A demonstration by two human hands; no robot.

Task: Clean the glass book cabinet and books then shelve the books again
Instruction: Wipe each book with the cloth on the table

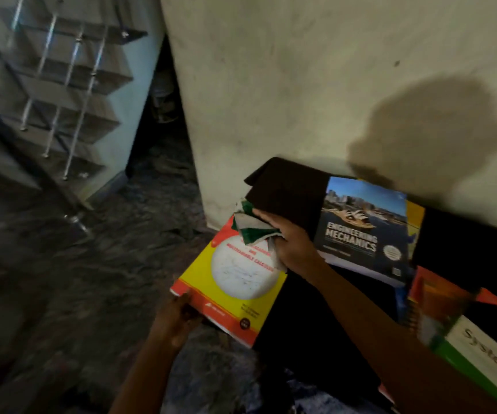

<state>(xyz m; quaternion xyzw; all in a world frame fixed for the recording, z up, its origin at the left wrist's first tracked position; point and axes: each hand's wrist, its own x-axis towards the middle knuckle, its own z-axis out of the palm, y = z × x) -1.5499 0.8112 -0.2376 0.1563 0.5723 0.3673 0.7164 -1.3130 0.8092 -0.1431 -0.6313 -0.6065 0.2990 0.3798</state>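
Observation:
A yellow and red calculus book (235, 291) with a white circle on its cover is tilted in front of me. My left hand (178, 315) grips its near left corner from below. My right hand (289, 240) holds a crumpled green and white cloth (253, 227) against the top of that cover. The glass book cabinet (61, 94), with chrome posts and bare shelves, stands at the far left against the wall.
An Engineering Mechanics book (363, 231) lies on a dark surface (325, 324) by the wall, next to a dark brown book (289, 189). Orange, spiral-bound and green-white books (480, 351) are stacked at the right. Dark patterned floor (76, 279) spreads to the left.

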